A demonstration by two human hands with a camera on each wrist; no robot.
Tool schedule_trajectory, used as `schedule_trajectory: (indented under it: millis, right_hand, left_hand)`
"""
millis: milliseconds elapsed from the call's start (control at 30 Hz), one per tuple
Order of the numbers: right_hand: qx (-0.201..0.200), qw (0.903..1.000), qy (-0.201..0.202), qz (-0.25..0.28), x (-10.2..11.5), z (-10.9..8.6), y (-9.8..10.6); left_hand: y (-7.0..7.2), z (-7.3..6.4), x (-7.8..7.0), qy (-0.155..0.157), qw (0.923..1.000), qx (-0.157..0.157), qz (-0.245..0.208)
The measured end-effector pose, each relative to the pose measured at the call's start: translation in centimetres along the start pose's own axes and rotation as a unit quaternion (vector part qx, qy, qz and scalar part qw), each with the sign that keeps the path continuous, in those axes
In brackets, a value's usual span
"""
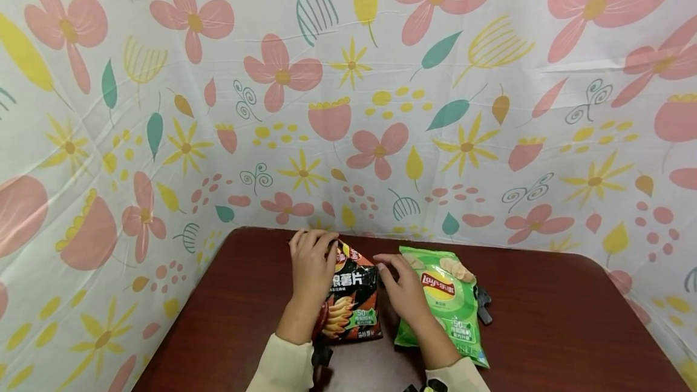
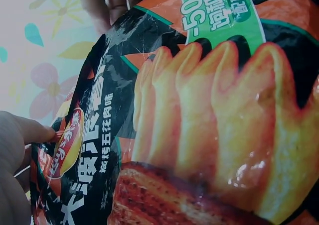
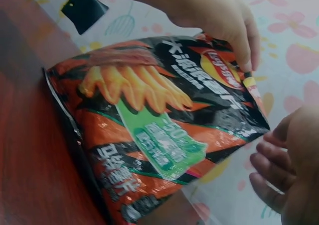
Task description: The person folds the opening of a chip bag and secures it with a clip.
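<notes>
A black and orange Lay's potato chip bag (image 1: 354, 295) stands propped up on the table, its printed front toward me. My left hand (image 1: 313, 265) pinches its top edge at the upper left, and the thumb (image 2: 37, 131) presses beside the logo in the left wrist view. By the bag's upper right corner is my right hand (image 1: 407, 289), fingers loosely bent. In the right wrist view its fingertips (image 3: 266, 153) come right up to that corner without closing round it. Partly behind my right forearm lies a green Lay's chip bag (image 1: 443, 295).
The dark red-brown table (image 1: 544, 319) reaches back to a white cloth (image 1: 337, 156) printed with flowers. A dark clip-like object (image 1: 484, 306) sticks out at the green bag's right edge. Dark straps and mounts (image 1: 322, 356) sit at the wrists.
</notes>
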State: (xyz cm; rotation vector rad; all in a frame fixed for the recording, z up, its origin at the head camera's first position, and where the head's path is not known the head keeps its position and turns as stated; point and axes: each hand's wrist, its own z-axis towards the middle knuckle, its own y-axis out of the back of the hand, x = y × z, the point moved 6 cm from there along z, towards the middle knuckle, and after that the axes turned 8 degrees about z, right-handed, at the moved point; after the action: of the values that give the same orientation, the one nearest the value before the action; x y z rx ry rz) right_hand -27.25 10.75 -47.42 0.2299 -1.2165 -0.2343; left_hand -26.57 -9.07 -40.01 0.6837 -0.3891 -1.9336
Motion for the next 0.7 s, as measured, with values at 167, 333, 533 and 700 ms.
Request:
schedule_trajectory:
  millis: [167,333,533,700]
  right_hand:
    - [0.028,0.9982,-0.020,-0.049,-0.45,0.21,0.38]
    - [0.060,0.9908,-0.021,-0.119,-0.46,0.35,0.34]
    - [0.087,0.9756,-0.007,-0.201,-0.61,0.64,0.24]
    - [0.100,0.9663,0.019,-0.236,-0.42,0.96,0.08]
  left_hand:
    - [-0.14,0.06,-0.12,-0.001,1.0000,0.003,-0.003]
    - [-0.21,0.06,-0.23,0.001,0.9999,0.010,-0.008]
    - [-0.35,-0.06,-0.21,0.001,0.9999,0.014,-0.005]
    - [-0.43,-0.18,-0.09,0.001,0.9999,0.014,-0.003]
